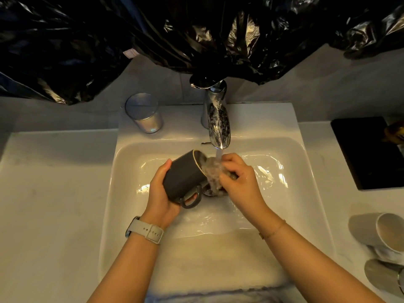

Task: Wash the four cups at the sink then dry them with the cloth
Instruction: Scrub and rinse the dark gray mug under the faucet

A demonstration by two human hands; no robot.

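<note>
Gripping one dark mug (185, 178), left hand (160, 193) fingers; right hand (238, 178) fingers curled at rim; three cups aside.

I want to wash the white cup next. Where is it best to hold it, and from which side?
The white cup lies on its side on the counter right of the sink, its mouth facing the camera. No handle shows, so probably come from above and close the grip across the round body behind the rim.

Head view, looking steeply down, close over sink (122, 171) (single camera)
</note>
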